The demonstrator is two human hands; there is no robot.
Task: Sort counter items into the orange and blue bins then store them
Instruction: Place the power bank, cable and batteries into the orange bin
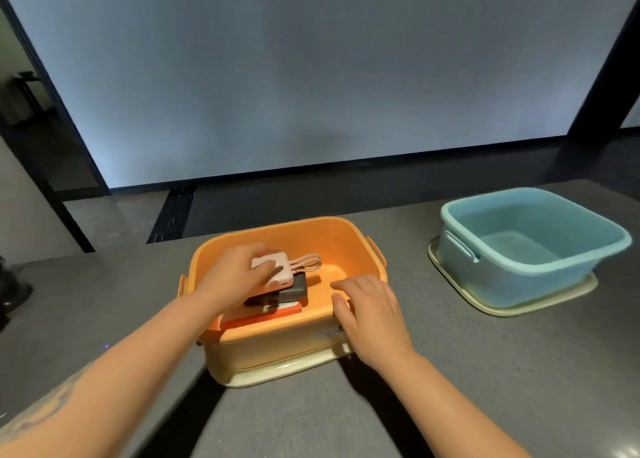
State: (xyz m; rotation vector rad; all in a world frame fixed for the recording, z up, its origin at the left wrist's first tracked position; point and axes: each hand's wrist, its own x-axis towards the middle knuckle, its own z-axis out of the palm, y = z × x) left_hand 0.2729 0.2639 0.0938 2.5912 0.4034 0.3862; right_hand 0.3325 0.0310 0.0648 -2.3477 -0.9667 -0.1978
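Nearest the counter's (pixel 450 371) front edge, the right hand (pixel 372 313) rests with relaxed, straight fingers on the orange bin's (pixel 277 339) near rim. Inside that bin the left hand (pixel 235 275) grips a pink power bank (pixel 277 272) atop a black one (pixel 294 289) and what looks like an orange box (pixel 277 313). Toward the right edge sits the blue bin (pixel 533 249) on a cream lid (pixel 536 303).
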